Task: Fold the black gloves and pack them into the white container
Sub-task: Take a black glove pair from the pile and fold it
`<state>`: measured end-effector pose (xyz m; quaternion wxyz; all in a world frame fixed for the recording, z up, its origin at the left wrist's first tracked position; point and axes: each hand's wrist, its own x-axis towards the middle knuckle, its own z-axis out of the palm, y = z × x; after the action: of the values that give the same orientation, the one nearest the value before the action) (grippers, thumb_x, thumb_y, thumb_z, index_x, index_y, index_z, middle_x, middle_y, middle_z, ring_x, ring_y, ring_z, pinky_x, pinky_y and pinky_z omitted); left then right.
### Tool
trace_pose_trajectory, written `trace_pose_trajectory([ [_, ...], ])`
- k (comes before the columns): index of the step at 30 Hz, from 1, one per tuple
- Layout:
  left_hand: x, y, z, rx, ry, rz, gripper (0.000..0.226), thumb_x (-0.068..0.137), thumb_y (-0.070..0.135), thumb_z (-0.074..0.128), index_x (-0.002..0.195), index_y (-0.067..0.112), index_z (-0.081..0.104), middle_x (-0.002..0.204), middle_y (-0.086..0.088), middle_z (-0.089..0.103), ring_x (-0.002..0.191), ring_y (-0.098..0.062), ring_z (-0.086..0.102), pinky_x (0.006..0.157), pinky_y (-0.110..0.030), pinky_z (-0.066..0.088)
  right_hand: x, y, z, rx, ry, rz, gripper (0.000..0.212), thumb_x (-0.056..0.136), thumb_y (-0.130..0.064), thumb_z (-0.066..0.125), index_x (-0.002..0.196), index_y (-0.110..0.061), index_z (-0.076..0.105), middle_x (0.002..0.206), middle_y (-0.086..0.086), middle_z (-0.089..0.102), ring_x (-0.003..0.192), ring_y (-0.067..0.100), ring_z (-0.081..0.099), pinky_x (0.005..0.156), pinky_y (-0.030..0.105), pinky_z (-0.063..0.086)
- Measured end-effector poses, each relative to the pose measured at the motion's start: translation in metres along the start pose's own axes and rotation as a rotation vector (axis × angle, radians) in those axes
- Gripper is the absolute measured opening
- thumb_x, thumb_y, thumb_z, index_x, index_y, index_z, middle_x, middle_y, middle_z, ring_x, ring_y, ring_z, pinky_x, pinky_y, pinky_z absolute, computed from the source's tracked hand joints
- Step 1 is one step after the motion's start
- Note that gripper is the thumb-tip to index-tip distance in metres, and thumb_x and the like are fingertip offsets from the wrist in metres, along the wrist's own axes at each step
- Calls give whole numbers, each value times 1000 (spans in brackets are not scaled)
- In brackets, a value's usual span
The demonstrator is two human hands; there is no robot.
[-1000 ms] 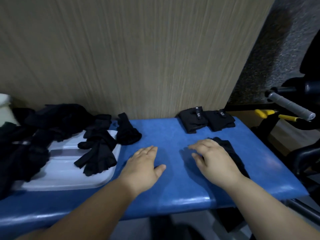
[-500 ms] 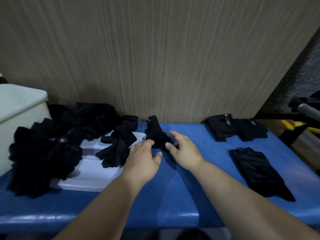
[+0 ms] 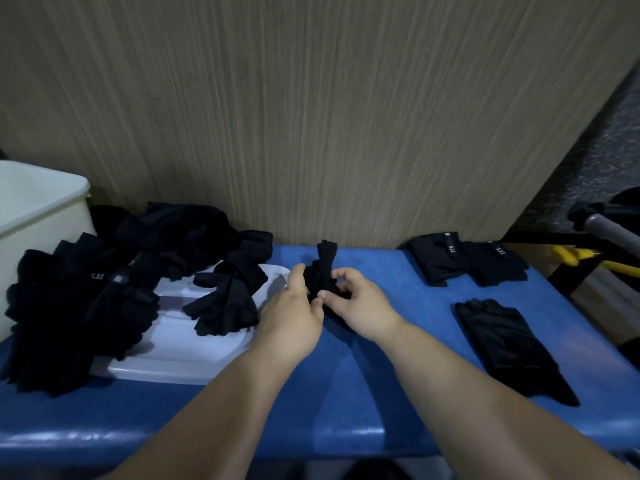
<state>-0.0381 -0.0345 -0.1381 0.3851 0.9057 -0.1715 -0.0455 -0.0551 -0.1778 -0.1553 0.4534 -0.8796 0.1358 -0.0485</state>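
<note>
On blue padded bench against wood-grain wall panel: left hand and right hand both pinch one bunched black glove mid-bench. White container far left, beside glove pile.

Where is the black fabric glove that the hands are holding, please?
Head view: the black fabric glove is centre, over the blue padded bench, just right of the white plastic tray.
</note>
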Motion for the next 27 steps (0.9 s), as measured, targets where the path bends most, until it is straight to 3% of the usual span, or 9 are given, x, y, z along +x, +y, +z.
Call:
trace_pose_trajectory([
  [4,-8,8,10,10,-71,49,57,99,18,42,151,21,19,95,3,59,78,-13,56,70,-28,48,-25,0,-14,32,27,3,37,83,-28,71,115,-27,54,91,-7,63,81,8,59,72,20,46],
  [7,-14,13,12,-34,-162,62,47,100,21,40,146,27,33,100,3,64,90,-15,61,80,-31,50,-48,7,-30,77,33,18,31,84,-21,71,112,-26,57,94,-6,64,84,8,58,72,15,44],
  [11,-22,18,16,10,-213,117,31,97,32,49,127,39,53,93,11,58,96,-15,60,78,-26,45,-83,24,-50,136,37,59,29,84,-15,72,108,-26,62,99,-8,69,89,4,62,81,13,46],
  [16,-33,23,28,-3,-333,274,33,94,26,57,123,40,57,102,20,45,85,0,52,84,-22,45,-116,43,-67,96,16,26,33,84,-12,71,108,-33,68,104,-10,70,98,3,65,93,24,49],
  [19,-38,27,34,-6,-352,322,21,91,24,61,104,40,58,100,20,48,85,-1,55,83,-28,49,-122,49,-69,61,69,-7,37,83,-13,72,103,-44,67,107,-12,65,97,-3,61,89,14,46],
  [22,-39,27,36,-3,-328,318,18,87,26,65,86,38,52,95,16,53,80,-3,54,74,-24,47,-121,52,-68,-14,136,-71,41,82,-13,73,96,-49,61,101,-17,61,93,-9,57,82,5,40],
  [24,-38,27,37,-13,-317,315,20,85,27,68,83,37,51,94,12,55,75,-4,53,69,-21,43,-117,53,-69,-46,168,-100,36,81,-16,74,94,-46,61,99,-17,62,92,-4,58,83,12,44],
  [27,-33,28,40,-26,-326,309,23,81,26,72,81,35,51,90,10,60,82,-6,55,71,-22,46,-108,56,-74,-44,238,-111,23,79,-17,74,81,-36,61,82,-12,64,77,6,60,73,24,49],
])
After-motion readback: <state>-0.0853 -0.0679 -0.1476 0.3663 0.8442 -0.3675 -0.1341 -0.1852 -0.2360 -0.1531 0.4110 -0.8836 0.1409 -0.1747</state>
